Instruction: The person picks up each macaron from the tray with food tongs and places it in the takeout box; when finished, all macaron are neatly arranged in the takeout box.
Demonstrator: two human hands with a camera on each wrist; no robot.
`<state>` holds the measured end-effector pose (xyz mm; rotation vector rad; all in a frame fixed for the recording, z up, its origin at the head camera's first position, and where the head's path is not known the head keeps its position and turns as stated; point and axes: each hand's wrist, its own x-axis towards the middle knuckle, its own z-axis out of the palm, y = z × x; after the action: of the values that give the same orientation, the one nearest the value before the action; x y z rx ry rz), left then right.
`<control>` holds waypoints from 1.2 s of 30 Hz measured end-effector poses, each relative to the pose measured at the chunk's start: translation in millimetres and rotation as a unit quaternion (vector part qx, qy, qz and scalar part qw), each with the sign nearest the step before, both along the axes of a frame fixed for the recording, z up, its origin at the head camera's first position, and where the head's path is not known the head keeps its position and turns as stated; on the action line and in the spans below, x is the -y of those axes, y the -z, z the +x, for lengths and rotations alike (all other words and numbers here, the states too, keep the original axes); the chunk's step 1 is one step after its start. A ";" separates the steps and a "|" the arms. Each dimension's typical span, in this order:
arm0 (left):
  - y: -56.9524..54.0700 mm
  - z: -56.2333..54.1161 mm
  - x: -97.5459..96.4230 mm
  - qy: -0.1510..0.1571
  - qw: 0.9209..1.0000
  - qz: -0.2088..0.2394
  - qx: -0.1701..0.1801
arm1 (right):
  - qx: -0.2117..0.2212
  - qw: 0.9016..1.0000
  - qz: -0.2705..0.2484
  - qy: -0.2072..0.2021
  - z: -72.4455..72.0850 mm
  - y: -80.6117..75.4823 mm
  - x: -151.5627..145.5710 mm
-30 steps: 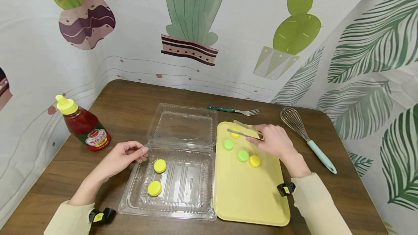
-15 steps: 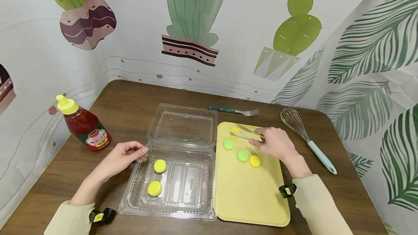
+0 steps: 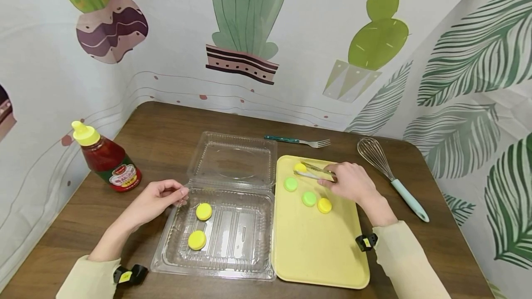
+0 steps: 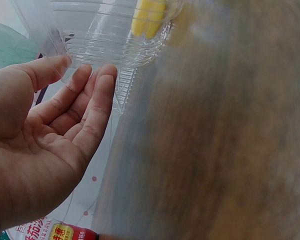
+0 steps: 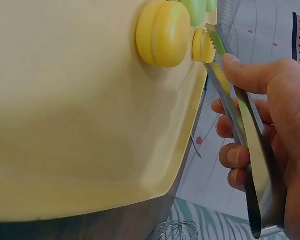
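My right hand (image 3: 351,181) grips metal tongs (image 5: 257,165), thumb on one arm and fingers on the other. The tong tips are on either side of a yellow macaron (image 5: 204,46) at the far left of the yellow tray (image 3: 316,253); whether they touch it I cannot tell. Two green macarons (image 3: 309,198) and another yellow macaron (image 3: 324,205) lie nearby on the tray. With thumb and fingertips, my left hand (image 4: 60,110) pinches the left rim of the open clear plastic container (image 3: 232,269). Two yellow macarons (image 3: 197,240) sit in its left part.
Behind the tray lies a fork (image 3: 297,140) with a green handle. A whisk (image 3: 392,179) lies to the tray's right. At the left stands a ketchup bottle (image 3: 110,163) with a yellow cap. A printed cloth (image 3: 166,36) hangs behind the table.
The tongs have shifted slightly right and their tips have come closer together around the far yellow macaron. My left hand and the container have stayed put.
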<state>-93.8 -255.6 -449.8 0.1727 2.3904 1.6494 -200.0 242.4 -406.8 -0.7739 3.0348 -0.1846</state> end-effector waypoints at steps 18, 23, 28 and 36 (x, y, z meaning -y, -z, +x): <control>-0.3 -0.2 -0.5 0.000 1.000 0.000 -0.003 | 0.016 1.000 0.006 -0.009 -4.2 -5.8 2.9; -0.3 -0.1 -0.8 0.000 1.000 -0.002 -0.004 | 0.019 1.000 0.007 -0.009 -4.8 -6.0 3.0; 0.1 -0.1 -0.7 -0.001 1.000 -0.002 -0.002 | 0.017 1.000 0.008 -0.011 -4.6 -6.8 3.3; 0.2 -0.3 0.3 0.004 1.000 -0.004 0.000 | 0.011 1.000 0.007 -0.015 -4.3 -8.3 3.2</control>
<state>-94.1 -255.9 -450.0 0.1789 2.3926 1.6365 -204.3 239.3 -398.6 -0.8117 2.9981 -0.1708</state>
